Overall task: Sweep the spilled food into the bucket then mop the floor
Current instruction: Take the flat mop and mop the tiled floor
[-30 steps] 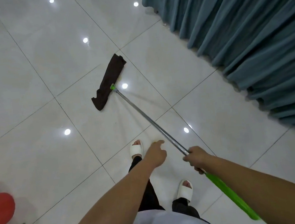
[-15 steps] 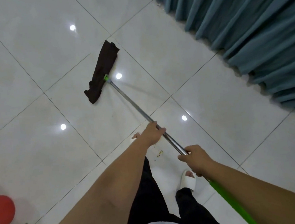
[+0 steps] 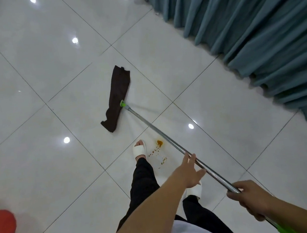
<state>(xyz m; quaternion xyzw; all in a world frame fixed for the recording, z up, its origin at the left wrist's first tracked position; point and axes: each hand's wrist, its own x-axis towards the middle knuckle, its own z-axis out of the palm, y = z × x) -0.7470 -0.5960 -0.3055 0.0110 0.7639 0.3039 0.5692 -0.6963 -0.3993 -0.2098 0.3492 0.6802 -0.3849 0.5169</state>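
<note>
Head view, looking down at a glossy white tiled floor (image 3: 52,73). The mop (image 3: 161,134) stretched out ahead and to the left, its dark brown cloth (image 3: 117,99) lying rumpled on the tiles, fixed to the metal pole (image 3: 209,170) by a small green joint (image 3: 123,104). The right hand (image 3: 249,199) wrapped round the pole low down, just above the green grip (image 3: 284,231). The left hand (image 3: 189,172) spread wide with straight fingers just beside the pole, nearer the cloth end, holding nothing; cannot tell whether touching it. An orange-brown spill (image 3: 159,143) between the pole and the forward slipper (image 3: 140,150), apart from the cloth and nearer the feet.

Probably light for its length: a thin tube, stiff, smooth and likely slippery under a damp palm. A soft, limp cloth, apt to fold or drag unevenly, more so when wet. Best taken with two hands set apart on the pole, one near the grip to steer, one further along to press down. Shiny tiles, likely slick once wet; worth minding the footing.

Counted: one mop with one cloth and one pole, two hands, two white slippers, one larger blot of spill with a trail of small drops too fine to count, one red rounded thing (image 3: 2,228) cut off at the lower left edge, perhaps the bucket, one blue-green curtain (image 3: 253,33) along the right
</note>
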